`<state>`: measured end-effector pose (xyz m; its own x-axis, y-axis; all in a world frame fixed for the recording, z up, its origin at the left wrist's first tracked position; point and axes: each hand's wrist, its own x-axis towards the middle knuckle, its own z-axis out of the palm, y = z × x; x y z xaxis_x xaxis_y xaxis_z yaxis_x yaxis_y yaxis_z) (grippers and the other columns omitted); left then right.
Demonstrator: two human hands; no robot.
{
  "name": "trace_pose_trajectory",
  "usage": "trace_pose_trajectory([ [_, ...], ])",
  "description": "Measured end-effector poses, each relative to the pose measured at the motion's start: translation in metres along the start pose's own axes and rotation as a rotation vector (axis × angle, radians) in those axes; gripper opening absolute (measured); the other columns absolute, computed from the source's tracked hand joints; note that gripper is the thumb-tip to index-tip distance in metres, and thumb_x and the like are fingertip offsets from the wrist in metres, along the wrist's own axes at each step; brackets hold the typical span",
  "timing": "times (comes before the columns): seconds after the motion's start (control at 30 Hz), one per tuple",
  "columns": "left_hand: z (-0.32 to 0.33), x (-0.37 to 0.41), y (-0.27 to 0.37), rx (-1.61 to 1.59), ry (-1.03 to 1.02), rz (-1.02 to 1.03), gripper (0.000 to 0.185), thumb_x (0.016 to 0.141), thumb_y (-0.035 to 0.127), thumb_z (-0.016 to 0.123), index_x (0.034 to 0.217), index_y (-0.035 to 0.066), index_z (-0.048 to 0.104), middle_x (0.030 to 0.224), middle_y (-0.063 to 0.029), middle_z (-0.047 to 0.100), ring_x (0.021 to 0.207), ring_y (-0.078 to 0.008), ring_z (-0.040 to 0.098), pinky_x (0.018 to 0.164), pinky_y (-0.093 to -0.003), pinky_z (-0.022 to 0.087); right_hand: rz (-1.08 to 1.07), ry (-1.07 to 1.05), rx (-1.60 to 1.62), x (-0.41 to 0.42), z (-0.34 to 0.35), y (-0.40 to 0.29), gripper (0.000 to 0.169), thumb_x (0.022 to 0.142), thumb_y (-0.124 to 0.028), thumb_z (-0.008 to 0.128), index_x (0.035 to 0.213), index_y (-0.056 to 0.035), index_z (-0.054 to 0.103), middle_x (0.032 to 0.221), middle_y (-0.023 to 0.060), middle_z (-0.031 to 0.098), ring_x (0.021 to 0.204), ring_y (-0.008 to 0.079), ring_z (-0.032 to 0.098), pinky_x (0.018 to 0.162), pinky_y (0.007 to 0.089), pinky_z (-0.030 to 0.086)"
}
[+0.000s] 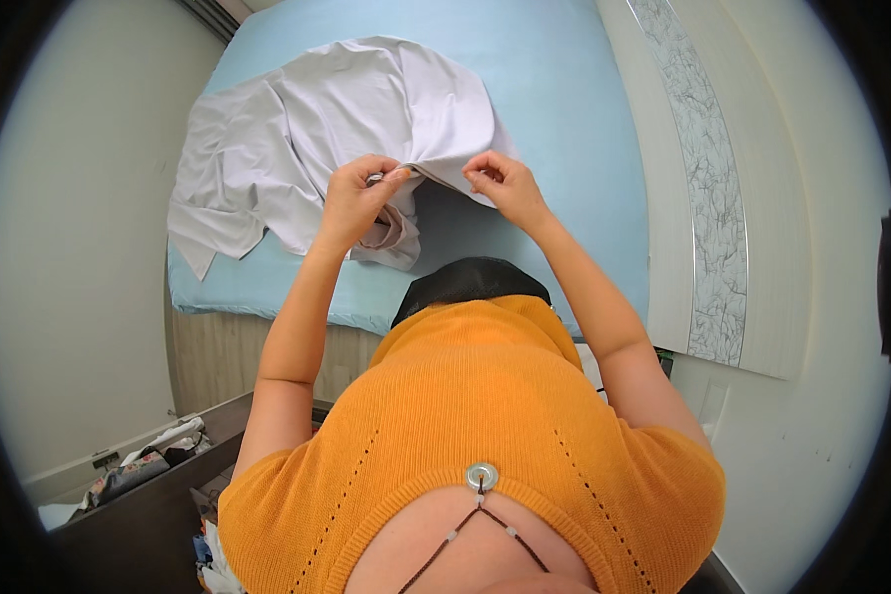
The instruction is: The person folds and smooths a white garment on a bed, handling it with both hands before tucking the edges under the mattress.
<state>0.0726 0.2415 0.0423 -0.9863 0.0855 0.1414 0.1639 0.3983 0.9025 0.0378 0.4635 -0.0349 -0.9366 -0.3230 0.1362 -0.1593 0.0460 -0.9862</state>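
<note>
A pale grey-lilac cloth (341,104) lies in loose folds over a bed with a light blue sheet (564,111). My left hand (360,194) pinches a gathered edge of this cloth between thumb and fingers, and a small whitish bit shows at its fingertips. To the right, my right hand (503,182) is raised beside the cloth's lifted edge, its fingers curled and the thumb near them; whether it pinches something thin, such as a thread, cannot be told. Below my left hand, a rolled part of the cloth hangs with its inner side showing.
A padded headboard with a patterned strip (716,223) borders the bed on the right. At the lower left, a dark open drawer (148,482) holds clothes. A pale wall (96,223) stands on the left. Black fabric (475,278) shows at my waist, near the bed's edge.
</note>
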Motion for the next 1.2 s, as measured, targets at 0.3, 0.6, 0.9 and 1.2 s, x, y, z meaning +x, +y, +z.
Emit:
trace_pose_trajectory([
  [0.3,0.001,0.004,0.035,-0.212,0.028,-0.099,0.013,0.081,0.011,0.061,0.08,-0.002,0.061,0.066,0.0043,0.053,0.059,-0.0012,0.043,0.05,-0.0168,0.034,-0.063,0.108,-0.438,0.002,0.02,0.008,0.032,0.068,-0.016,0.071,0.092,-0.0049,0.053,0.093,0.0067,0.051,0.068,0.017,0.055,0.062,0.0308,0.045],
  [0.6,0.005,0.004,0.051,-0.175,0.033,-0.076,0.014,0.08,0.01,0.061,0.081,-0.003,0.061,0.069,0.0024,0.055,0.063,-0.0025,0.047,0.054,-0.0181,0.038,-0.033,0.201,-0.607,0.024,0.045,0.041,0.039,0.066,-0.023,0.071,0.095,-0.0086,0.048,0.097,0.0092,0.052,0.084,0.0293,0.056,0.069,0.04,0.045],
  [0.9,-0.011,-0.01,0.036,-0.181,0.174,-0.1,0.012,0.081,0.011,0.06,0.08,-0.001,0.059,0.078,0.0015,0.055,0.063,-0.0039,0.045,0.057,-0.0165,0.035,0.446,0.241,-0.269,0.031,0.021,0.076,0.012,0.08,-0.01,0.052,0.091,-0.0053,0.054,0.083,0.0083,0.058,0.077,0.022,0.06,0.064,0.0337,0.048],
  [1.2,-0.079,-0.056,0.037,-0.396,0.413,-0.068,0.01,0.085,0.011,0.055,0.087,0.002,0.059,0.085,-0.0029,0.057,0.045,-0.0017,0.038,0.04,-0.0167,0.029,-0.387,0.423,-0.372,0.031,-0.049,-0.029,0.02,0.081,0.003,0.045,0.086,-0.0042,0.062,0.083,0.0042,0.059,0.068,0.0129,0.055,0.063,0.0248,0.044],
])
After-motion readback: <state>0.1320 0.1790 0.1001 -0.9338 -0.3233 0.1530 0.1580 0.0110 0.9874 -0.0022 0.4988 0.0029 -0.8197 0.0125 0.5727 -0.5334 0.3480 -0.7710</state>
